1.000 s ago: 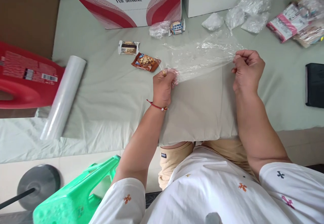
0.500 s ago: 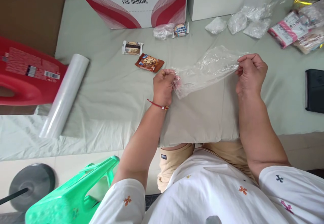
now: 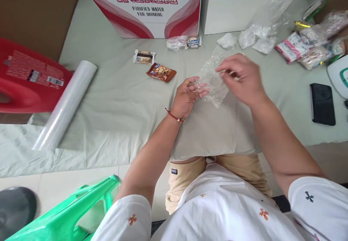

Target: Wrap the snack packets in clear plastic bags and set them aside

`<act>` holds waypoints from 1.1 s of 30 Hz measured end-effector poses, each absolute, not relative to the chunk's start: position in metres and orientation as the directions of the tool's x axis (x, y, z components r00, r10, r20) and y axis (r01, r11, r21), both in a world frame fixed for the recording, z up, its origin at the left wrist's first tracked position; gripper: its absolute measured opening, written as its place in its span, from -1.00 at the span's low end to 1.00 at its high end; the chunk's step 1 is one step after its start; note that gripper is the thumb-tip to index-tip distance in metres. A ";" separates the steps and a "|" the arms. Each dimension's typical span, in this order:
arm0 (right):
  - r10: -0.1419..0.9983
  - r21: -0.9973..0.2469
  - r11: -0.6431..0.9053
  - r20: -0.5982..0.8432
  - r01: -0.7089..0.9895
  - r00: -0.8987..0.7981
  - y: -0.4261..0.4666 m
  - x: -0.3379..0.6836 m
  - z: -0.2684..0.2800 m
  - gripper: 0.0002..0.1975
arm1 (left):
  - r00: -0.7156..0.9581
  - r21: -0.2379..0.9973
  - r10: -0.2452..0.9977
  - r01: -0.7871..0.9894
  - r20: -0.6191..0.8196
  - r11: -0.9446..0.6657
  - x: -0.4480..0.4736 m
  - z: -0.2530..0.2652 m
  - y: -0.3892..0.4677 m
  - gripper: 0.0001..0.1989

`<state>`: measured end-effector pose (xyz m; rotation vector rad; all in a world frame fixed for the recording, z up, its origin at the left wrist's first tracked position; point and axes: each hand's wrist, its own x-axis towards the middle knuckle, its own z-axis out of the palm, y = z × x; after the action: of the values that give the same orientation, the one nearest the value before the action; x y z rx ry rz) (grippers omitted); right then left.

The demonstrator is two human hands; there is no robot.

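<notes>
A sheet of clear plastic wrap (image 3: 212, 82) is bunched between both hands above a beige pillow (image 3: 214, 132) on my lap. My left hand (image 3: 187, 96), with a red thread at the wrist, lies palm up and holds the wrap's left edge. My right hand (image 3: 240, 77) is blurred with motion and folds the wrap's right side over toward the left hand. A brown cookie packet (image 3: 161, 72) and a small white snack packet (image 3: 144, 56) lie on the pale green sheet just left of my left hand.
A roll of cling film (image 3: 65, 105) lies at the left beside a red plastic item (image 3: 27, 85). A Wahaha water carton (image 3: 146, 5) stands at the back. Crumpled wraps (image 3: 246, 37), snack packs (image 3: 299, 47), a black phone (image 3: 322, 103), a green stool (image 3: 67, 215).
The wrap was stretched wide between both hands. Now my right hand has swung left, folding the wrap over toward my left hand, which has turned palm up.
</notes>
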<state>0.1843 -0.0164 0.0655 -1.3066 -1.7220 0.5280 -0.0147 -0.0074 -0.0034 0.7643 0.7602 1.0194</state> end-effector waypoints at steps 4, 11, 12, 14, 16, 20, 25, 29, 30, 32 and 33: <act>0.892 -0.743 0.408 0.200 0.531 -0.405 0.008 0.152 0.051 -0.54 | 0.350 0.826 0.921 -0.458 -0.172 0.328 -0.011 -0.010 -0.008 -0.54; 0.906 -0.769 0.389 0.220 0.507 -0.362 0.016 0.156 0.046 -0.86 | 0.315 0.858 0.923 -0.387 -0.220 0.337 -0.013 -0.006 -0.006 -0.72; 0.918 -0.795 0.370 0.236 0.480 -0.318 0.012 0.160 0.047 -0.89 | 0.311 0.864 0.925 -0.379 -0.219 0.332 -0.013 -0.004 -0.006 -0.78; 0.942 -0.839 0.331 0.265 0.433 -0.208 0.002 0.169 0.048 -0.91 | 0.292 0.876 0.936 -0.375 -0.199 0.303 -0.013 -0.003 -0.006 -0.89; 0.955 -0.873 0.293 0.284 0.390 -0.083 -0.009 0.182 0.044 -0.91 | 0.259 0.890 0.948 -0.364 -0.185 0.274 -0.012 -0.002 -0.006 -0.94; 0.935 -0.922 0.243 0.306 0.302 0.181 -0.032 0.212 0.025 -0.91 | 0.130 0.911 0.971 -0.338 -0.203 0.236 -0.010 -0.001 -0.004 -0.94; 0.893 -0.933 0.236 0.318 0.270 0.318 -0.071 0.245 0.003 -0.88 | -0.124 0.948 0.968 -0.263 -0.218 0.180 -0.014 -0.001 0.000 -0.91; 0.897 -0.904 0.168 0.306 0.393 0.319 -0.107 0.256 -0.003 -0.93 | -0.293 0.979 0.939 -0.145 -0.180 0.142 -0.023 -0.008 0.008 -0.92; 0.904 -0.888 0.151 0.302 0.435 0.302 -0.116 0.256 -0.003 -0.95 | -0.327 0.986 0.933 -0.107 -0.153 0.125 -0.027 -0.012 0.011 -0.92; 0.927 -0.843 0.143 0.297 0.518 0.227 -0.131 0.255 -0.001 -0.96 | -0.383 0.997 0.920 -0.020 -0.079 0.077 -0.033 -0.019 0.017 -0.90; 0.941 -0.815 0.152 0.293 0.560 0.172 -0.137 0.254 0.001 -0.94 | -0.402 0.999 0.915 0.028 -0.032 0.047 -0.036 -0.022 0.020 -0.89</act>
<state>0.2541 -0.1372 0.0010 -1.5222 -1.5021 0.5181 -0.0359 0.0197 -0.0225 0.9819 1.5551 1.4568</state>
